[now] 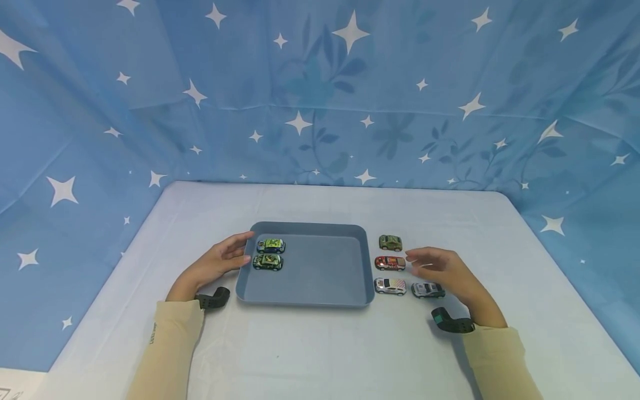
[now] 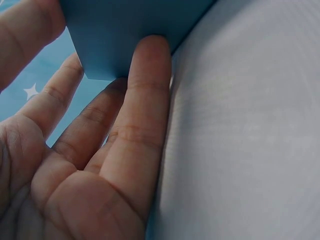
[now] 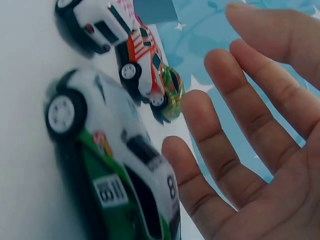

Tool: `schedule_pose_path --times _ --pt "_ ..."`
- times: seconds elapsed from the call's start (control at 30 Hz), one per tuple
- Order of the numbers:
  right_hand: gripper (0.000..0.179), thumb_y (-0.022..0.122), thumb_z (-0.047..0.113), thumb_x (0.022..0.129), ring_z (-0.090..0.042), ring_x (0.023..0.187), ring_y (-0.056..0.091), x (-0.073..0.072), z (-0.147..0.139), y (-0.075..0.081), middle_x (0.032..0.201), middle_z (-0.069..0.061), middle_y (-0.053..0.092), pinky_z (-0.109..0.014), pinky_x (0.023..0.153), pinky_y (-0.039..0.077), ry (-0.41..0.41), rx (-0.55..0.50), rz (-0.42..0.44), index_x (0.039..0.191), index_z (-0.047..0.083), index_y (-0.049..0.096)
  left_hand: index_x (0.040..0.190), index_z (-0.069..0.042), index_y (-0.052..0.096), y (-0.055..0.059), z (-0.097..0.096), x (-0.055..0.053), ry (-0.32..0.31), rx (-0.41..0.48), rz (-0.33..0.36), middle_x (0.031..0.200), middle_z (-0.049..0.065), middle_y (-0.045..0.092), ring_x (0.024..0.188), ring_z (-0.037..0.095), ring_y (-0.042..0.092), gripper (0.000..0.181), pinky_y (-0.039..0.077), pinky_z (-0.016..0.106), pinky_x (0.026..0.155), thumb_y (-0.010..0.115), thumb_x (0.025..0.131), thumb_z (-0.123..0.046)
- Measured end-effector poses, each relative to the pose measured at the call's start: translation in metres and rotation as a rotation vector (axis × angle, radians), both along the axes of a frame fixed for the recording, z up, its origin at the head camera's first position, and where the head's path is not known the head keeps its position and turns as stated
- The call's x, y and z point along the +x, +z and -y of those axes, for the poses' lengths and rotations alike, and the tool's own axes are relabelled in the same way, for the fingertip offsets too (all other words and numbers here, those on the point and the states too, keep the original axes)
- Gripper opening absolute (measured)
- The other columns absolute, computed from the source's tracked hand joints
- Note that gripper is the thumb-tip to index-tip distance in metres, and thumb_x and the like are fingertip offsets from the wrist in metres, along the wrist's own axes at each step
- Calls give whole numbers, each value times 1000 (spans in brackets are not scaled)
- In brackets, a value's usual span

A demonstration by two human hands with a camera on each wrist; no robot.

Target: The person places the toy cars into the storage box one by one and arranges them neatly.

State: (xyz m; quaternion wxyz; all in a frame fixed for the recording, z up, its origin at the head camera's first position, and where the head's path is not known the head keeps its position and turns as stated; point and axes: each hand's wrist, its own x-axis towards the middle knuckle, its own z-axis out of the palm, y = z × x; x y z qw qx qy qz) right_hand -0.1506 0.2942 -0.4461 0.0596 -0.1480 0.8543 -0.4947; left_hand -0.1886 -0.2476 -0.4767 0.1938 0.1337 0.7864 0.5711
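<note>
My left hand (image 1: pixel 217 264) rests against the left side of a blue-grey tray (image 1: pixel 325 303), fingers extended. In the left wrist view a fingertip (image 2: pixel 152 47) touches the tray's outer wall (image 2: pixel 105 42). Inside the tray's left end sit two toy cars, a yellow-green one (image 1: pixel 271 245) and a dark green one (image 1: pixel 268 261). Over the table, my right hand (image 1: pixel 442 269) holds nothing, its fingers spread and slightly bent. Closest to it are a red toy car (image 1: pixel 390 263) and a silver-grey toy car (image 1: pixel 428 289), which shows green sides (image 3: pixel 107 185) in the right wrist view.
Right of the tray, a green camouflage car (image 1: pixel 390 242) stands behind the red one, and a white patterned car (image 1: pixel 390 286) in front of it. A white cloth (image 1: pixel 310 355) covers the table. Blue star-print fabric (image 1: pixel 320 83) hangs behind.
</note>
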Motion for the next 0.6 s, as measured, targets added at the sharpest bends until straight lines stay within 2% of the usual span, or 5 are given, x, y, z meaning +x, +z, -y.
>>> schedule_pose_path --times 0.27,0.43,0.6 --pt "37 77 7 99 -10 114 67 1 -13 -4 130 -23 73 -24 94 56 2 72 57 133 -6 71 171 -4 30 1 -1 -1 1 -18 9 176 29 20 158 57 23 73 32 70 122 66 110 -22" --pt "37 78 7 98 -12 115 68 -1 -21 -8 130 -24 73 -26 93 57 35 62 72 133 -6 71 171 -5 29 2 -1 0 0 -24 10 176 29 20 158 57 22 73 32 70 122 66 110 -22" --pt "39 81 5 96 -7 116 69 -3 -30 -8 133 -25 72 -23 94 57 60 36 120 132 -6 72 171 -5 30 3 -1 1 1 -23 9 176 29 19 158 58 21 73 32 70 122 66 110 -22"
